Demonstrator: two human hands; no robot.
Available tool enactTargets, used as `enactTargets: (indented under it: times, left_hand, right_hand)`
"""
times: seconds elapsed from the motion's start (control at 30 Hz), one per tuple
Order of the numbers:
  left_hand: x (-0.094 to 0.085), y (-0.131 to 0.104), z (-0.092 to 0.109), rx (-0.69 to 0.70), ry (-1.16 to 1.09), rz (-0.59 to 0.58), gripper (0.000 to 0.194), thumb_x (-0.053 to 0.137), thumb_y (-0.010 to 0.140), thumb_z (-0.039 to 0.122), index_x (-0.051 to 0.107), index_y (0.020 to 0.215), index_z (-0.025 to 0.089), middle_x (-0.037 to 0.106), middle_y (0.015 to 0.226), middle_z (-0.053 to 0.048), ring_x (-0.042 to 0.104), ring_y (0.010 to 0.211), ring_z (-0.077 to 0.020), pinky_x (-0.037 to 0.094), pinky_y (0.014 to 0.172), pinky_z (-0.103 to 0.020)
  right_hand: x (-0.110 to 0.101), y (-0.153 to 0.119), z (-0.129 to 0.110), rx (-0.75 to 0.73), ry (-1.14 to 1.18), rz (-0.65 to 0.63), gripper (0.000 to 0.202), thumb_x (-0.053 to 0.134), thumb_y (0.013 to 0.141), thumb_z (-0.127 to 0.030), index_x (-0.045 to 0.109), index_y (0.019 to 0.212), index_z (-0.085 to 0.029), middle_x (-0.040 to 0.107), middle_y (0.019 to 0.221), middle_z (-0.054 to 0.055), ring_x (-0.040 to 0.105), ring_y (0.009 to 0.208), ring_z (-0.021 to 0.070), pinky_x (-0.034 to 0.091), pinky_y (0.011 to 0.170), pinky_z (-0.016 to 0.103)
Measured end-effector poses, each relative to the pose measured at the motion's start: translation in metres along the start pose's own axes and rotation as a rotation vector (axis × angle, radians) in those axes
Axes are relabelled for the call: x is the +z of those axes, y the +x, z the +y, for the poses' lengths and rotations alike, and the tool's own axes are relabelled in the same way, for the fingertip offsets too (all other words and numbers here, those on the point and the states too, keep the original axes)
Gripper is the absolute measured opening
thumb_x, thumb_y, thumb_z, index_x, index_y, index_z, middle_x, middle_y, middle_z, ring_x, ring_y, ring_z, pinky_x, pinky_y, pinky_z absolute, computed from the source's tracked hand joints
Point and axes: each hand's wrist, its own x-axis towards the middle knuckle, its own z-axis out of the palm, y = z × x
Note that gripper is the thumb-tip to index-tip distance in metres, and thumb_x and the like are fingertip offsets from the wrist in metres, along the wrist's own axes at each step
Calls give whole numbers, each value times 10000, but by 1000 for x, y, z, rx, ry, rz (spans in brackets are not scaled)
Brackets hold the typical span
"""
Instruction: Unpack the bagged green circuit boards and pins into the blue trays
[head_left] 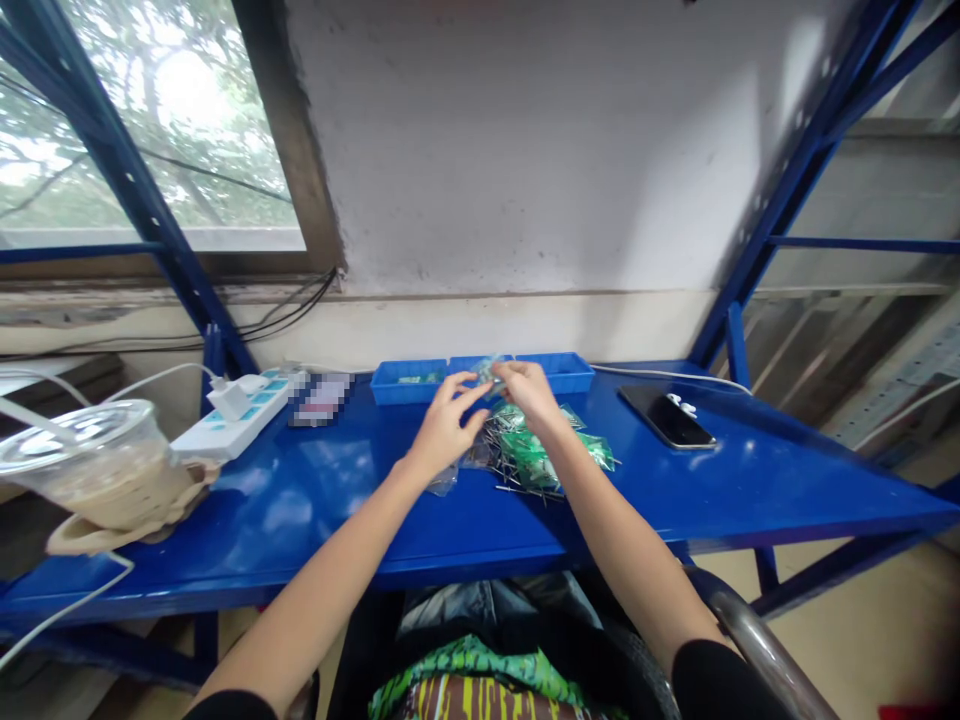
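Observation:
My right hand (529, 396) is closed in a pinch on a small clear plastic bag (490, 370) above the table, in front of the blue trays. My left hand (444, 428) reaches to the same bag from the left, its thumb apart from its fingers and its fingertips at the bag's edge. What the bag contains is too blurred to tell. Beneath my hands lies a pile of green and clear plastic packets (529, 455) mixed with thin metal rods (525, 490). Another clear bag (444, 480) lies under my left wrist.
Blue trays (559, 375) stand in a row along the wall on the blue table (315, 520). A phone (664, 415) with white earbuds (681, 405) lies right. At left are a power strip (236, 420), a blurred-out item (321, 398) and a drink cup (112, 480) in a carrier.

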Motion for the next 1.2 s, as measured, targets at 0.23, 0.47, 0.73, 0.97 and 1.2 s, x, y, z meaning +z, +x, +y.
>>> enactTargets:
  times: [0.23,0.47,0.73,0.97,1.2]
  left_hand:
    - [42,-28,69,209,198,-515,683,414,820,608,291,1400,270,240,1476,-121,164,1346,-363,145,1028,-655]
    - [66,-15,64,216,242,-574,544,445,857,400,356,1371,244,384,1406,-117,311,1267,-354,219,998,-619]
    - [39,-13,41,184,290,-524,204,489,870,296,663,956,235,573,1030,-64,490,1007,-226,405,840,-374]
    - [31,3,27,66,171,-320,230,490,882,329,702,952,273,486,867,-44,454,798,-161,407,711,-293]
    - [27,9,11,-158,51,-128,213,525,860,341,705,926,248,502,775,-28,471,800,-170,419,749,-310]
  right_hand:
    - [-31,30,-38,-476,-126,680,429,319,903,-444,611,1040,-162,553,726,29,455,549,105,381,534,243]
    - [40,51,-45,-642,-559,125,386,348,925,-319,528,1247,-208,576,1062,114,564,857,173,441,778,308]
    - [32,59,2,-295,-675,-405,387,517,841,-380,620,1130,-144,675,939,83,609,844,176,439,796,278]
    - [-35,50,25,-260,-589,-176,314,490,838,-351,663,1006,-150,678,774,50,592,709,152,429,687,258]
    - [-30,50,36,-293,-479,-113,293,468,824,-333,679,908,-148,648,688,24,557,659,137,412,657,243]
